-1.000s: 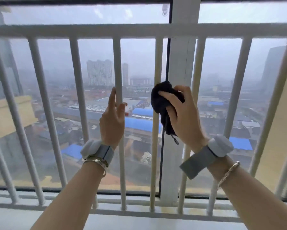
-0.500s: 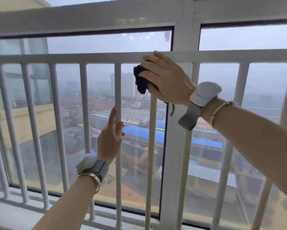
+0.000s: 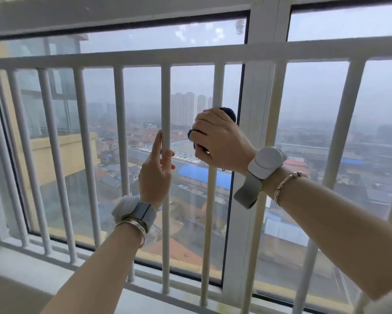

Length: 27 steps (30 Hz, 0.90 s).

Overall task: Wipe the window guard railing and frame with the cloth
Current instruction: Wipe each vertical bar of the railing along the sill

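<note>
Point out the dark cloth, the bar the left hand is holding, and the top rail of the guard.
dark cloth [image 3: 228, 112]: head view, bunched top showing above the right hand.
bar [image 3: 165, 94]: head view, upper stretch above the left hand.
top rail [image 3: 122, 58]: head view, bare left-of-centre span.
</note>
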Motion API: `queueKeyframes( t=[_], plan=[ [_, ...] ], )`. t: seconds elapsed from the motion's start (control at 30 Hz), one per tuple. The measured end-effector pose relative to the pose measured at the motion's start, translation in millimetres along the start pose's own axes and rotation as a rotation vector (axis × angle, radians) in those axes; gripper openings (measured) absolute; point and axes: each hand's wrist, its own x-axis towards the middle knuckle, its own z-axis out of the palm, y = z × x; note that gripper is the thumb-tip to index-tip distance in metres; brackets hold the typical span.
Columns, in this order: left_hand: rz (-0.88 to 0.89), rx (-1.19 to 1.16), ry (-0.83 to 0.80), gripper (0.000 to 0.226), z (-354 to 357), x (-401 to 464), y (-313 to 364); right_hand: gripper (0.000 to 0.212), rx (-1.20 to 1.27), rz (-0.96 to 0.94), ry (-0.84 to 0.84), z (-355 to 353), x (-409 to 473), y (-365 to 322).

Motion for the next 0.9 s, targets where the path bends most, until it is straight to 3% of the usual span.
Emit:
queueKeyframes(
  t=[0.23, 0.47, 0.6, 0.9],
  plan=[
    [-0.018, -0.029, 0.001, 0.050, -1.8, -0.4, 5.2, 0.014, -0.025, -0.172, -0.220, -0.2, -29.4, -30.7],
    [-0.067, -0.089, -0.024, 0.045, -4.4, -9.3, 11.8, 0.028, -0.186, -0.210, -0.070, -18.1, 5.2, 12.3],
    [-0.125, -0.157, 0.034, 0.039, -4.0, -32.3, 4.9, 0.043, -0.083, -0.149, -0.056, 2.4, -13.7, -6.0],
    [-0.270, -0.230, -0.182, 0.020, 9.3, -91.6, -43.2, 0.039, -0.020, -0.098, 0.091, 35.6, -56.5, -61.4]
  ],
)
